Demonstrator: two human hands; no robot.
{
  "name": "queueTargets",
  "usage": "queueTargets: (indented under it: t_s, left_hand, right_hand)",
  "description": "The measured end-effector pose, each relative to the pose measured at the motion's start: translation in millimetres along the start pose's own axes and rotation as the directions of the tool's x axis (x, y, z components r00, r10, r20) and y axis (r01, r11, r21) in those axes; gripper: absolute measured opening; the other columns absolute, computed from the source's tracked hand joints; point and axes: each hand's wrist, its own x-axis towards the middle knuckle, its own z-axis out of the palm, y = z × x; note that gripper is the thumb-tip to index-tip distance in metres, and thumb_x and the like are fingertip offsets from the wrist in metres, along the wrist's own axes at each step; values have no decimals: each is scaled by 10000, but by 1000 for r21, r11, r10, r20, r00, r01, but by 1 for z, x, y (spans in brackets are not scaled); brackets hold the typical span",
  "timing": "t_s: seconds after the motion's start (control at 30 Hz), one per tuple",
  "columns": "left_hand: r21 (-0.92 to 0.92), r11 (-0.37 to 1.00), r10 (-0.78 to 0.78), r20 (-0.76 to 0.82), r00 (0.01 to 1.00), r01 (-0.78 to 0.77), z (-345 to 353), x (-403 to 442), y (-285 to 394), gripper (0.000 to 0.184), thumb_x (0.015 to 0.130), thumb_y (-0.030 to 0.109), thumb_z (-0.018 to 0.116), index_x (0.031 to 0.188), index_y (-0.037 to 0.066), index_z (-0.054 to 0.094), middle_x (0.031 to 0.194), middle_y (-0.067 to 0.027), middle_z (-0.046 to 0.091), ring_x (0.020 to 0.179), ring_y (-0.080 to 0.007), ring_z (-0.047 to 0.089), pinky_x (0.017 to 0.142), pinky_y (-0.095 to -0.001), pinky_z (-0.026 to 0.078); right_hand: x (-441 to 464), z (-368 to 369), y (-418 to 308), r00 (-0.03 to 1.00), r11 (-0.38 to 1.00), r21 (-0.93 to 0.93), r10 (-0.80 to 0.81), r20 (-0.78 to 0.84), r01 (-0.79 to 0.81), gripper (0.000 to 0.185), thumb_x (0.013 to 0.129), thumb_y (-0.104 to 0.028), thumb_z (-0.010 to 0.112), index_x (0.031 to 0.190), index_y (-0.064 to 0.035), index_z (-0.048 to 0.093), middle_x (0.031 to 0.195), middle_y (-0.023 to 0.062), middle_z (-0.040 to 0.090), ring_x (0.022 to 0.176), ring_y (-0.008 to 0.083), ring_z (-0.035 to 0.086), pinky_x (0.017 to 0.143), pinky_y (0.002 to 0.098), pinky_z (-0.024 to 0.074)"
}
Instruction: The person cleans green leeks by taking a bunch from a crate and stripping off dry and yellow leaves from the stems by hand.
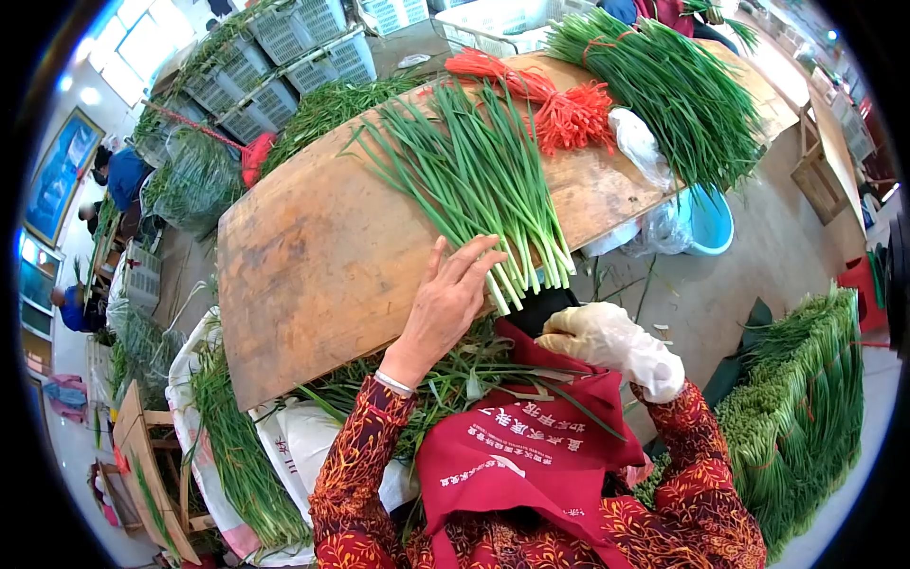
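A loose spread of garlic chives [474, 171] lies on the wooden board, pale cut ends toward me and green leaves pointing away. My left hand [447, 302] is bare and rests with outstretched fingers against the left side of the pale stems. Just right of the stem ends, past the board's edge, is my right hand [602, 339] in a whitish glove. Its fingers are curled together, and whatever they may hold is hidden. Over my lap hangs a dark red apron [517, 455], with loose chive leaves [427, 379] above it.
On the board [294, 284] lie red ties [559, 104] and a large tied chive bundle [664, 95]. A blue basin [706, 223] stands below its right end. Stacked chive bundles [796, 417] stand at my right. Grey crates [294, 66] are behind; people work at far left.
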Motion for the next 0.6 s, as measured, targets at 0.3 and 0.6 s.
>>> queueTargets:
  t_s: [0.3,0.6]
  left_hand:
    - [72,997,3,-16,1000,-2,8,16,10,177,755,133,645,900,86,555,978,-58,528,1003,-244,497,993,-445,313]
    - [160,984,-78,24,997,73,20,24,18,241,669,168,718,811,36,575,950,-132,539,971,-319,490,959,-447,338]
  right_hand:
    - [4,-10,-5,818,987,109,-37,-574,121,204,840,-285,565,885,-94,622,819,129,618,732,318,608,640,392,473]
    - [91,-24,-2,797,988,-146,-121,-592,41,289,769,-361,627,771,-72,620,704,139,613,692,335,609,620,419,473]
